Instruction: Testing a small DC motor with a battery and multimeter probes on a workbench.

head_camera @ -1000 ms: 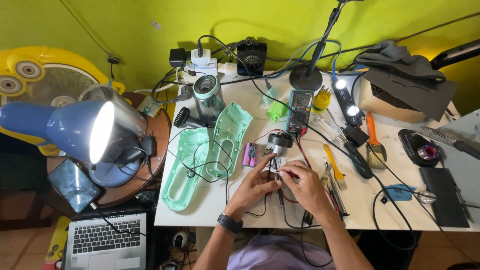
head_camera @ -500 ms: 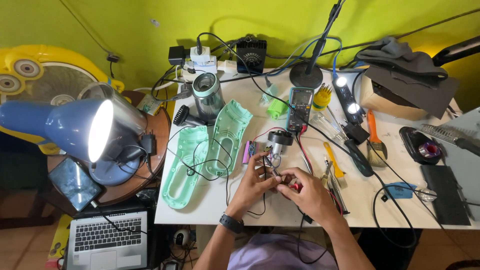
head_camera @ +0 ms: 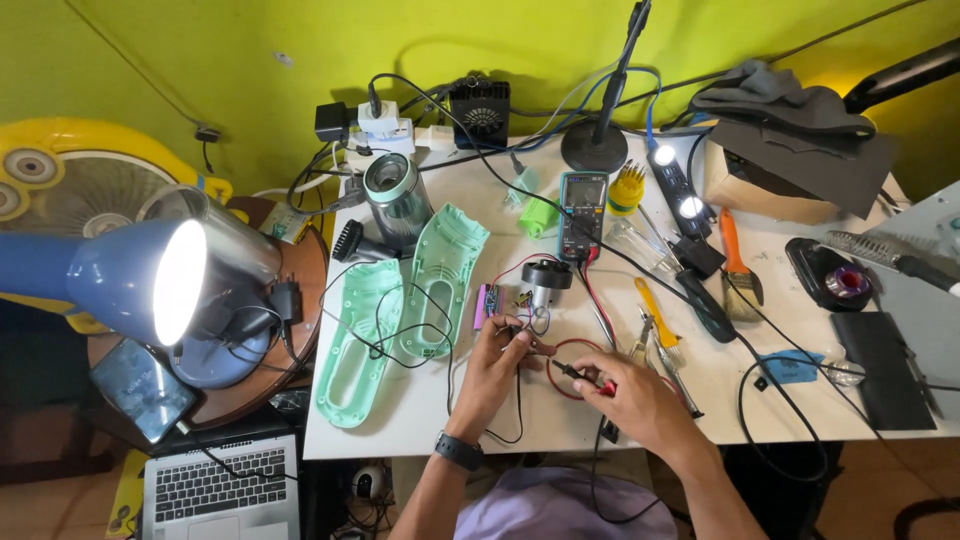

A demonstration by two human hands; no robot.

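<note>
At the bench's left edge a blue lamp (head_camera: 130,280) shines, and just inside that edge two pale green plastic shell halves (head_camera: 400,305) lie side by side, one nearer the front left corner, one further back. A thin black wire loops over both.

Right of the shells, near the middle of the bench (head_camera: 400,425) towards its front edge, the left hand (head_camera: 492,372) rests with its fingers curled shut around a black probe, whose tip points up at a small purple circuit board (head_camera: 489,298) lying just beyond the fingertips. A small round black motor (head_camera: 547,275) stands just right of that board, behind the hand and apart from it, with thin wires running down towards the fingers. A multimeter (head_camera: 582,215) lies further back, behind the motor.

The right hand (head_camera: 640,400) sits near the front edge, just right of the left, fingers pinched closed on a red probe (head_camera: 585,376) whose tip points left towards the left hand; a red lead curls between the two hands. Right of it lie yellow-handled pliers (head_camera: 655,315) and an orange-handled brush (head_camera: 738,265).
</note>
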